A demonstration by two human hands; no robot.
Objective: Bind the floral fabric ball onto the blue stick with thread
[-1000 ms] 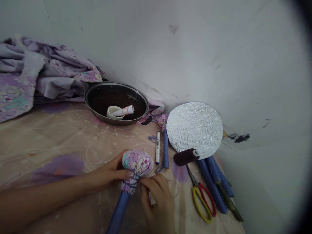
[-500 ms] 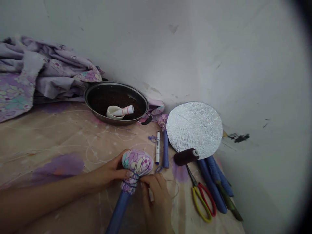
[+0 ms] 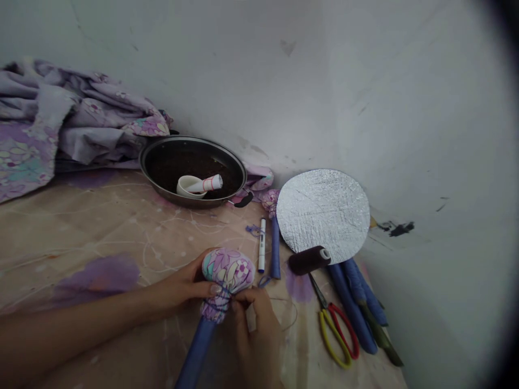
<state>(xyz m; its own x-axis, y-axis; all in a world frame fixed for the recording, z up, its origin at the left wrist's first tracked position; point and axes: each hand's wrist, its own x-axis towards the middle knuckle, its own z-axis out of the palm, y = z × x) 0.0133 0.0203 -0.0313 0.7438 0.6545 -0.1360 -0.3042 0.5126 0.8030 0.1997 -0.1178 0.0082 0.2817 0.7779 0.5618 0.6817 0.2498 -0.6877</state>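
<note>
While the left hand (image 3: 180,289) clenches a floral cloth-wrapped head (image 3: 229,270) above the printed surface (image 3: 81,227), its blue handle (image 3: 195,351) angling back toward the person, the right hand (image 3: 257,329) pinches dark thread (image 3: 221,306) at the neck; slack thread could let the cloth slip.

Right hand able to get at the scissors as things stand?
Probably yes. The right hand is at the bound neck of the floral fabric bundle, but the scissors lie to its right, with only a loose thread between.
</note>
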